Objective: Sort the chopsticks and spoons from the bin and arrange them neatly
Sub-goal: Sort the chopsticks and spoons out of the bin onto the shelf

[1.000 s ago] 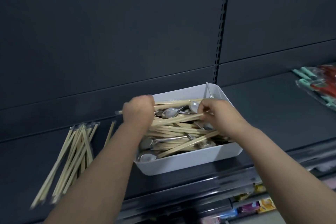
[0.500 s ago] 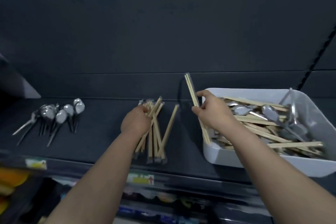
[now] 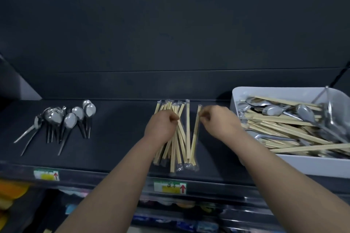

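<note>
A person's two bare arms reach forward over a dark shelf (image 3: 121,134). In the middle lies a loose pile of wrapped chopsticks (image 3: 175,149), pale wood in clear sleeves, mostly running front to back. The left hand (image 3: 162,126) is curled closed on top of the pile, pressing or gathering it; what its fingers hold, if anything, is hidden. The right hand (image 3: 217,121) is just beside it, fingers (image 3: 203,117) pinched on the far end of one wrapped pair (image 3: 196,134) at the pile's right edge.

To the left, well apart, sits a cluster of metal spoons (image 3: 62,119), bowls toward the back. To the right, a white bin (image 3: 295,164) holds a tangle of more chopsticks and spoons, so sorting looks partly done.

The chopsticks appear light and stiff, and their plastic sleeves likely slippery, so a pinch near one end suits lifting and a flat palm suits squaring the pile. The spoons look heavier and smooth; the handle seems the surest hold.
</note>
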`<state>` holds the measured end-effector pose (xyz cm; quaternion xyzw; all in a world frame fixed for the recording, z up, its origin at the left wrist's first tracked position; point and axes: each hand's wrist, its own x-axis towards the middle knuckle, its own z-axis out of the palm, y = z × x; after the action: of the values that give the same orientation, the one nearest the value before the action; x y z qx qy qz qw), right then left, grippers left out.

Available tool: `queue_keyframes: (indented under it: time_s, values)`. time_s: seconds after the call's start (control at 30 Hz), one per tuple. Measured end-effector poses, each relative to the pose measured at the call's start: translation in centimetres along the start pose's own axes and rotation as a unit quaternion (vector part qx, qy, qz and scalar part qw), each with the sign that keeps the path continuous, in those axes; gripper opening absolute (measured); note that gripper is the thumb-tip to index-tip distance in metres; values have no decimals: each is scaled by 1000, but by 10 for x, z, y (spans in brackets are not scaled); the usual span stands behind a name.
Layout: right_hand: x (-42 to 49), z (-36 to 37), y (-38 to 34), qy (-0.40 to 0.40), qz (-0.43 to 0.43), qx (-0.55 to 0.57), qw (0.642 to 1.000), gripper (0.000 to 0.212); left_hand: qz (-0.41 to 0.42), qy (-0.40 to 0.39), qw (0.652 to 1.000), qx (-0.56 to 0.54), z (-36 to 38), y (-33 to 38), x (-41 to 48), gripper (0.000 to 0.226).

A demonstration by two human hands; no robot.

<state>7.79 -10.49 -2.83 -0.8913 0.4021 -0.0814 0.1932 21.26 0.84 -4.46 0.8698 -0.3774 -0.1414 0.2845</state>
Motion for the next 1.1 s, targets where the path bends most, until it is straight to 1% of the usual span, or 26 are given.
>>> queue_keyframes:
  time_s: [0.07, 0.17, 0.27, 0.4, 0.5, 0.57, 0.7, 0.8, 0.87, 0.93, 1.0, 1.1]
  values:
    - [-6, -14, 13, 66, -7, -28, 997, 24, 22, -1, 1000, -20, 4, 17, 5, 18]
    - [-15, -42, 50, 147, 10, -56, 987, 26, 67, -16, 997, -45, 21, 58, 13, 16]
    - [-26, -65, 101, 169, 57, -89, 980, 26, 123, -43, 991, -18, 43, 106, 15, 17]
    - [-49, -86, 166, 176, 139, -108, 968, 26, 187, -85, 978, -35, 76, 161, 10, 15]
    - [-65, -100, 206, 164, 177, -124, 963, 26, 211, -103, 972, -13, 103, 191, 7, 15]
    - [-70, -105, 224, 136, 172, -112, 969, 24, 207, -104, 973, 12, 118, 205, 7, 17]
    - [-65, -105, 238, 43, 144, -64, 986, 20, 173, -97, 980, 31, 137, 222, 8, 20]
    - [-50, -99, 236, -33, 87, -85, 992, 23, 157, -79, 984, 36, 138, 222, 9, 18]
    - [-41, -99, 232, -67, 66, -107, 990, 21, 149, -75, 986, 18, 134, 219, 9, 16]
    - [-35, -102, 233, -55, 73, -102, 991, 17, 145, -80, 986, 7, 130, 217, 9, 16]
    - [-31, -108, 238, -6, 95, -74, 993, 14, 159, -112, 981, 12, 127, 218, 6, 14]
    - [-27, -116, 248, 56, 116, -17, 992, 11, 167, -236, 955, 58, 135, 226, -6, 5]
